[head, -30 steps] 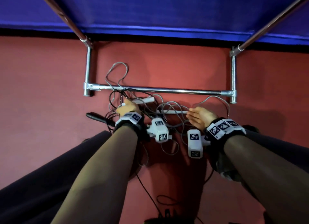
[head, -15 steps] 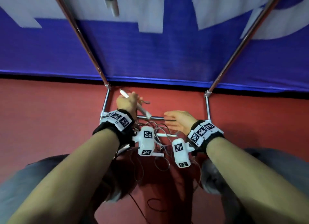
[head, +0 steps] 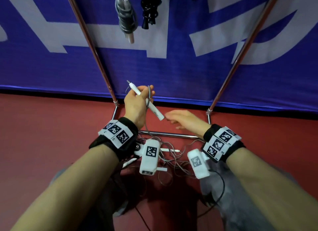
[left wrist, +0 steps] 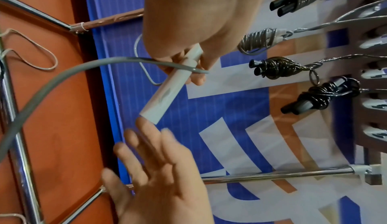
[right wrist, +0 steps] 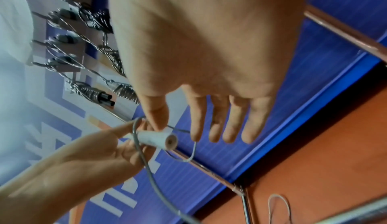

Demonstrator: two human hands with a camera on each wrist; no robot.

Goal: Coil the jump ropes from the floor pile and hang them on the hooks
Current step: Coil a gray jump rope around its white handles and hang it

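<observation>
My left hand (head: 137,99) grips a white jump-rope handle (head: 148,103) lifted in front of the blue banner, with its grey cord (head: 148,96) draped over the fingers and trailing down to the floor. The handle (left wrist: 167,93) and grey cord (left wrist: 62,78) fill the left wrist view. My right hand (head: 182,118) is flat with straight fingers just right of the handle's lower end, holding nothing; its fingers (right wrist: 226,124) hover by the handle (right wrist: 159,139). A tangled pile of grey ropes (head: 172,160) lies on the red floor below my wrists.
A chrome rack's base bar (head: 168,135) and two slanted uprights (head: 89,41) stand against the banner. Coiled ropes hang above: a grey one (head: 124,18) and a black one (head: 149,8). Several hooks (left wrist: 372,75) carry coiled ropes in the left wrist view.
My left hand has lifted the white handle up off the floor pile, cord trailing. My right hand rose from the pile to beside the handle's lower end. My view tilted up to the hanging ropes.
</observation>
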